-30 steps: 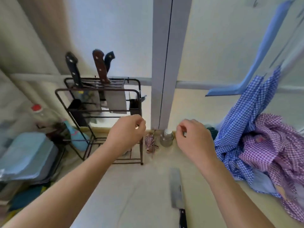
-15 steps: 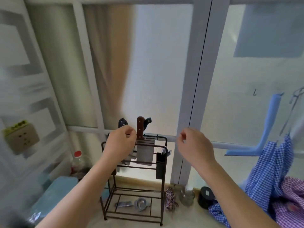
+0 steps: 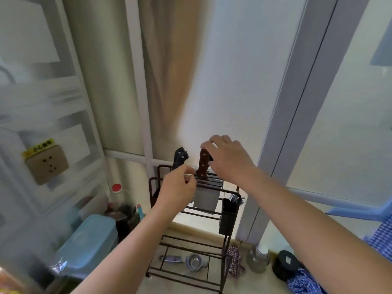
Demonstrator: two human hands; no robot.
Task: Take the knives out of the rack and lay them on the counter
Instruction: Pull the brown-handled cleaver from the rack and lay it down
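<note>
A dark wire rack [image 3: 154,187] stands on the counter against the window. A brown-handled cleaver [image 3: 202,166] stands upright in its top slots, the blade [image 3: 205,199] hanging below. My right hand [image 3: 230,161] reaches from the right, with fingers curled over the top of that brown handle. Just left of it a black-handled knife [image 3: 180,157] sticks up from the rack. Another dark handle is mostly hidden behind my right hand. My left hand [image 3: 177,190] is in front of the rack's top rail with its fingers pinched together; I cannot tell whether it touches the rail.
A black utensil cup [image 3: 228,216] hangs on the rack's right side, and a metal strainer [image 3: 194,261] lies on its bottom shelf. A red-capped bottle [image 3: 116,188] and a blue plastic box [image 3: 89,240] sit left. A glass jar [image 3: 259,259], a black tub [image 3: 284,265] and chequered cloth [image 3: 379,240] sit right.
My right hand has moved left from open air onto the brown cleaver handle. My left hand has stayed by the rack's top. The view has shifted, and the counter knife is out of frame.
</note>
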